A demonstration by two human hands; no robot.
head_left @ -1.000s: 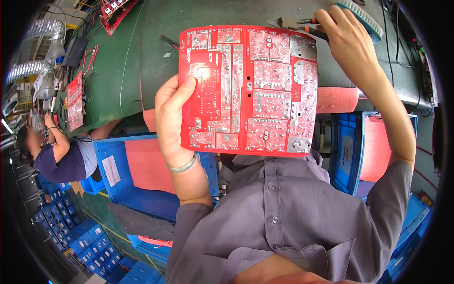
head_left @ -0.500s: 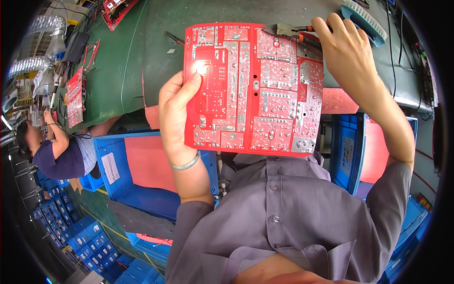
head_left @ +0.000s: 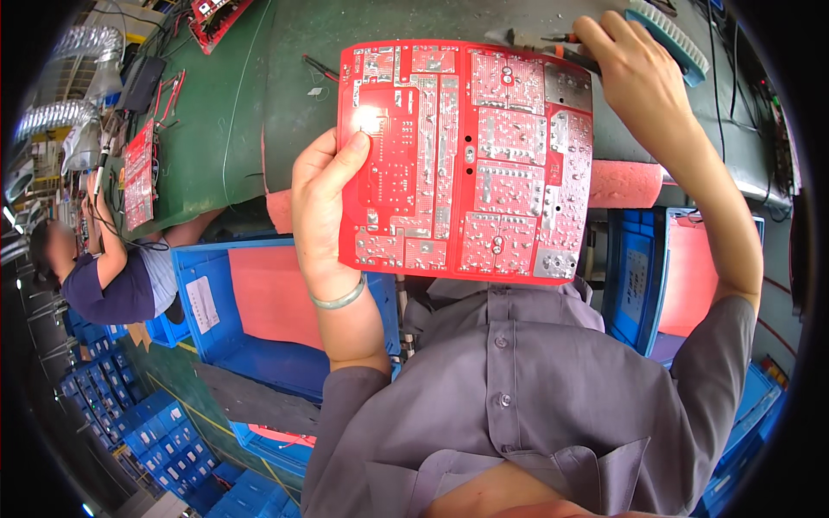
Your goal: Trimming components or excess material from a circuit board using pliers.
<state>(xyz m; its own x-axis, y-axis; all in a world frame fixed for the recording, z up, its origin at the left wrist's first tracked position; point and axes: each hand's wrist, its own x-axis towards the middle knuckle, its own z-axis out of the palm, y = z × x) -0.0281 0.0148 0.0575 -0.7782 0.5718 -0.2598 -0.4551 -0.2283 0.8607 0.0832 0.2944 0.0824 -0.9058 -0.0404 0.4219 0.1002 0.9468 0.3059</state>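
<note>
The bench (head_left: 199, 164), green-topped, extends beyond the red circuit board and to both sides of it. Below and left of the board stands a large blue crate (head_left: 192, 272) lined with pink sheet; a second blue crate (head_left: 630, 229) stands to the board's lower right.

The red circuit board (head_left: 466, 164) is held up in front of the person, solder side facing the camera, not resting on the bench. A pink foam strip (head_left: 626, 183) shows to the right of the board.

The hands are apart. The left hand (head_left: 319, 181) is clamped on the board's left edge, thumb across the solder face. The right hand (head_left: 635, 69), at the board's upper right corner, is closed around the handles of hand cutters (head_left: 580, 59).

Change noted: half a second ago the cutter head lay across the board's upper margin; it is now beyond that edge, blurred and partly hidden. Judgement: the blades are off the visible solder face. Whether they are parted cannot be determined.

A blue brush (head_left: 672, 39) with pale bristles lies beyond the board's upper right corner; a slim dark tool (head_left: 321, 67) lies beside its upper left.
</note>
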